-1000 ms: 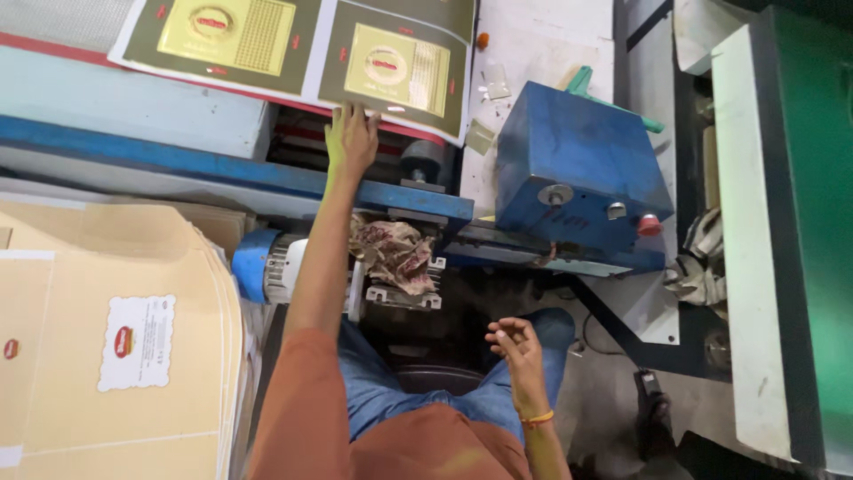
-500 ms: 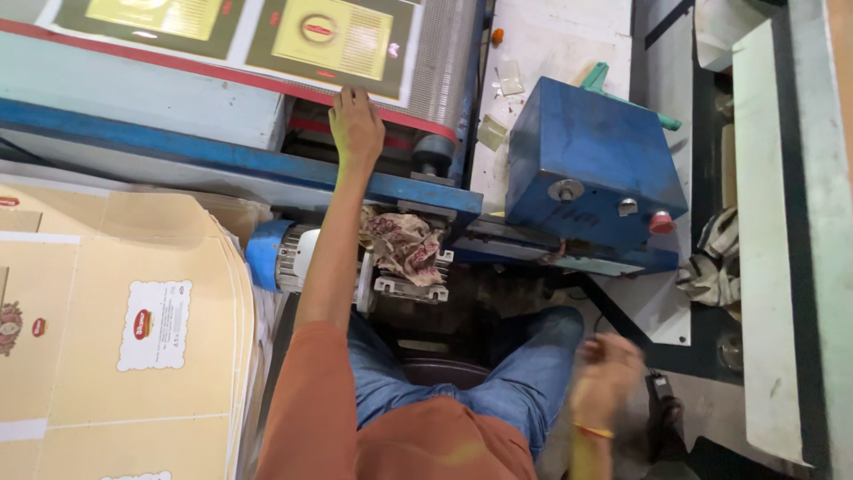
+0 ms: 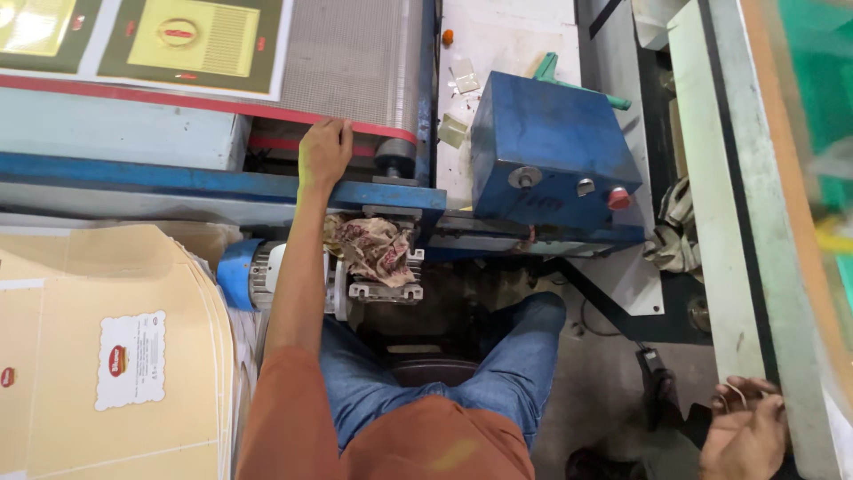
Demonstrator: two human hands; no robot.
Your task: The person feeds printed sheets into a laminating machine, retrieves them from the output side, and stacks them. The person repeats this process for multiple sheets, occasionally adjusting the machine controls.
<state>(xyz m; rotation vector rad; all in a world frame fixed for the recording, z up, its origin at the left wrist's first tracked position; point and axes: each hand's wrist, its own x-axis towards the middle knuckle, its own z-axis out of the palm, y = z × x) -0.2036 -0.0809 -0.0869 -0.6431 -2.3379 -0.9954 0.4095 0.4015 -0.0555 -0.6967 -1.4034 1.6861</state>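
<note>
A: What are the largest elements shown?

B: A conveyor machine with a grey mesh belt (image 3: 355, 53) carrying printed carton sheets (image 3: 191, 40) near its far left edge; a stack of flat cardboard blanks (image 3: 107, 356) lies at lower left, and a blue motor housing (image 3: 546, 160) stands just beside the belt's right edge.

A: And the hands?

B: The left hand (image 3: 324, 153) rests, fingers curled, on the belt's near red edge. The right hand (image 3: 745, 427), loosely open and holding nothing, touches the grey metal frame (image 3: 737, 222) at lower right. A crumpled rag (image 3: 373, 244) hangs below the blue rail.
</note>
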